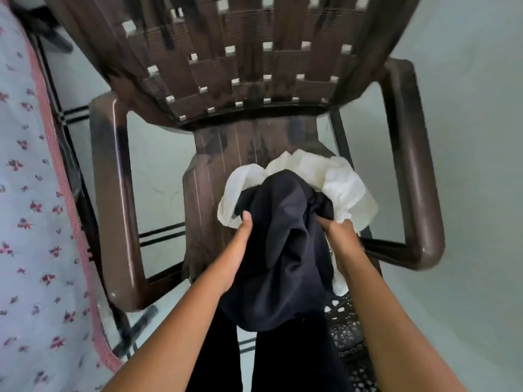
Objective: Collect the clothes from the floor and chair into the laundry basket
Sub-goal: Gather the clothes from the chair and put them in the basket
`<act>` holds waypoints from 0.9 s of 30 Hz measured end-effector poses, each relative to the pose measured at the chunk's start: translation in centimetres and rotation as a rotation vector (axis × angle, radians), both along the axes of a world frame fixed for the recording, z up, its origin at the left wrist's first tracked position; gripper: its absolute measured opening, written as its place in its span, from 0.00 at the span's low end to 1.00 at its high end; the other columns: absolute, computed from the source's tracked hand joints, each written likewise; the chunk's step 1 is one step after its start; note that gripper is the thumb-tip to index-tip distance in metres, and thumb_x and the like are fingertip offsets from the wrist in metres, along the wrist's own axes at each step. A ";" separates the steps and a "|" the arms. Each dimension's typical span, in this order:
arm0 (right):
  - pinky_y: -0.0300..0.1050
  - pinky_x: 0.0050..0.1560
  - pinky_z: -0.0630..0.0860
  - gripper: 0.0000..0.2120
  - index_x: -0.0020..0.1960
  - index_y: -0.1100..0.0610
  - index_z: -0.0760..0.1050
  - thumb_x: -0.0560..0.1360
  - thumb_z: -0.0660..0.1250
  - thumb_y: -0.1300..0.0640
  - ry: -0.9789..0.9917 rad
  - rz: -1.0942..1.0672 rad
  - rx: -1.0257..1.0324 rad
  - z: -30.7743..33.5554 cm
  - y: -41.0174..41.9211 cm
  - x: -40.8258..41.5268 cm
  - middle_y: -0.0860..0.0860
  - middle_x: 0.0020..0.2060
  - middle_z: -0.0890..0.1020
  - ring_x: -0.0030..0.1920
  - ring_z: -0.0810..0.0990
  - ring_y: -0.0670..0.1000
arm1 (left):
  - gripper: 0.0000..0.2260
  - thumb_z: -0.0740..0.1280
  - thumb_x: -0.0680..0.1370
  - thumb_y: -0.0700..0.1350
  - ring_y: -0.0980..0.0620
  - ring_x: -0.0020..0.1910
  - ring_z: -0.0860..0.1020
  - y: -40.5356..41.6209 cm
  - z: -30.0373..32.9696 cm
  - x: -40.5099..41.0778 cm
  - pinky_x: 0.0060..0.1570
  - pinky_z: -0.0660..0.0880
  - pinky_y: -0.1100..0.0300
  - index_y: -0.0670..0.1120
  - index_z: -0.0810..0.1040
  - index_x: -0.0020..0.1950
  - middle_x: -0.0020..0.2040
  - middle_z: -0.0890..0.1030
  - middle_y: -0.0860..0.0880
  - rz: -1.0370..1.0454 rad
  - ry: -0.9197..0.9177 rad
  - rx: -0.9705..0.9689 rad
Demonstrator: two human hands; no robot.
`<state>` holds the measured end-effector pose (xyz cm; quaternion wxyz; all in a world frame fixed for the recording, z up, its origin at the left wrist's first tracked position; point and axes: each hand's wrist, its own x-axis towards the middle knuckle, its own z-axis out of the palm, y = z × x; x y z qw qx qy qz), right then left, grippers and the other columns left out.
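A brown plastic chair (209, 176) with a woven-pattern back fills the view. Over the front of its seat I hold a bundle of clothes: a dark navy garment (283, 250) wrapped by a white garment (345, 190). My left hand (240, 244) grips the bundle's left side, thumb up on the dark cloth. On the right side, my right hand (339, 236) clutches both the dark and the white cloth. Whether the bundle rests on the seat or hangs above it I cannot tell. No laundry basket is in view.
A bed with a pale floral sheet (31, 222) and a red-trimmed edge runs along the left. The chair's armrests (416, 176) flank the bundle. Pale tiled floor (467, 108) lies to the right. A black lace cloth (351, 335) shows below my right forearm.
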<state>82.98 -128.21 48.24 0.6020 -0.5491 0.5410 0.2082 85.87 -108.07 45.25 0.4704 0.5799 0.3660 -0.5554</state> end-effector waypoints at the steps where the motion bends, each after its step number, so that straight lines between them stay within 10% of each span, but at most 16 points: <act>1: 0.39 0.31 0.74 0.09 0.38 0.55 0.72 0.74 0.69 0.61 -0.030 -0.032 0.001 1.0 0.6 -0.7 0.49 0.34 0.79 0.36 0.78 0.47 | 0.50 0.55 0.52 0.84 0.50 0.70 0.69 0.8 0.8 0.0 0.71 0.64 0.47 0.63 0.68 0.69 0.72 0.69 0.55 -0.013 -0.056 0.001; 7: 0.41 0.42 0.82 0.17 0.60 0.59 0.79 0.71 0.71 0.63 -0.290 -0.240 -0.037 9.4 6.2 -7.2 0.52 0.52 0.86 0.48 0.85 0.49 | 0.39 0.59 0.58 0.80 0.53 0.67 0.73 5.2 11.3 -1.4 0.70 0.66 0.49 0.64 0.74 0.64 0.68 0.75 0.57 -0.192 -0.275 -0.218; 15: 0.45 0.45 0.83 0.14 0.54 0.50 0.78 0.72 0.69 0.63 -0.480 -0.403 -0.140 21.3 8.3 -19.1 0.48 0.44 0.87 0.43 0.86 0.48 | 0.26 0.55 0.63 0.77 0.56 0.57 0.78 4.1 24.6 -8.8 0.61 0.72 0.55 0.65 0.82 0.47 0.56 0.83 0.57 -0.386 -0.424 -0.394; 27: 0.50 0.54 0.79 0.17 0.56 0.50 0.78 0.67 0.72 0.58 -0.582 -0.887 -0.437 27.8 11.0 -54.8 0.50 0.52 0.85 0.54 0.83 0.53 | 0.31 0.53 0.69 0.73 0.55 0.56 0.81 -2.9 32.2 -38.9 0.58 0.74 0.57 0.57 0.80 0.59 0.56 0.84 0.53 -0.854 -0.420 -0.663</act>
